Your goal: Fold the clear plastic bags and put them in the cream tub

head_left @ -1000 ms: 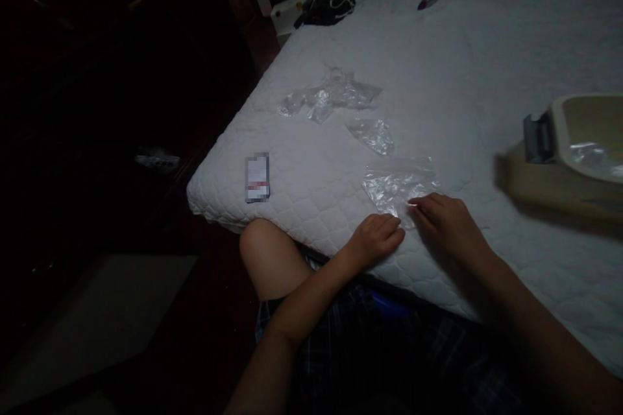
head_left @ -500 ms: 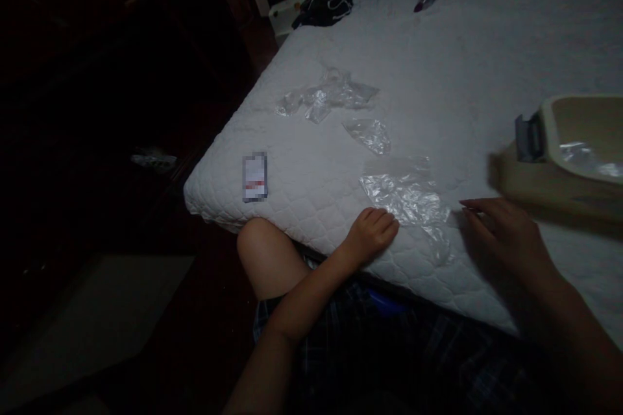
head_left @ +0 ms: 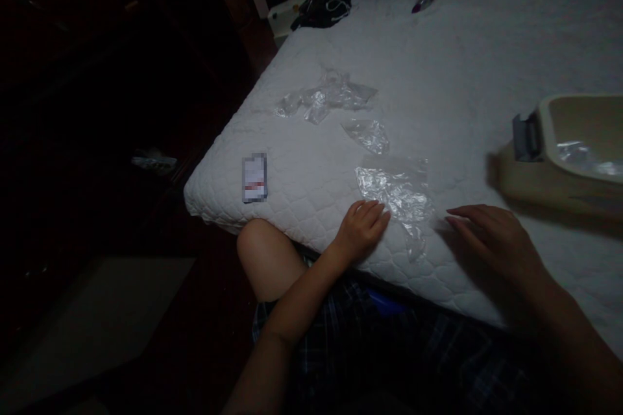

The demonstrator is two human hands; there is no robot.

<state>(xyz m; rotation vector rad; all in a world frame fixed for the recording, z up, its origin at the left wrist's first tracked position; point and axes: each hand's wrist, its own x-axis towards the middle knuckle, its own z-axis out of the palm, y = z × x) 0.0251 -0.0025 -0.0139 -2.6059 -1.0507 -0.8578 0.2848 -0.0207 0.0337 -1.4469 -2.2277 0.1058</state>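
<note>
A crumpled clear plastic bag [head_left: 403,191] lies on the white quilted bed, with a loose strip of it trailing toward the front edge. My left hand [head_left: 361,230] rests at the bag's lower left edge, fingers slightly bent and lying over the plastic. To the bag's right, my right hand [head_left: 496,237] hovers low over the bed, thumb and forefinger pointing at the bag with a gap between them. Nothing shows in its fingers. A smaller clear plastic piece [head_left: 368,135] lies just beyond the bag, and more crumpled clear plastic [head_left: 326,98] farther back.
At right stands a beige bin [head_left: 516,185] with a grey latch and clear plastic inside. A pixelated card-like item [head_left: 254,178] lies near the left edge of the quilted bed [head_left: 302,162]. Dark cloth and cords [head_left: 324,10] sit at the far corner. My bare knee [head_left: 267,253] touches the bed's front.
Both hands have shifted a little to the left. The bag has moved slightly left too, and its right side and trailing strip are drawn in.
</note>
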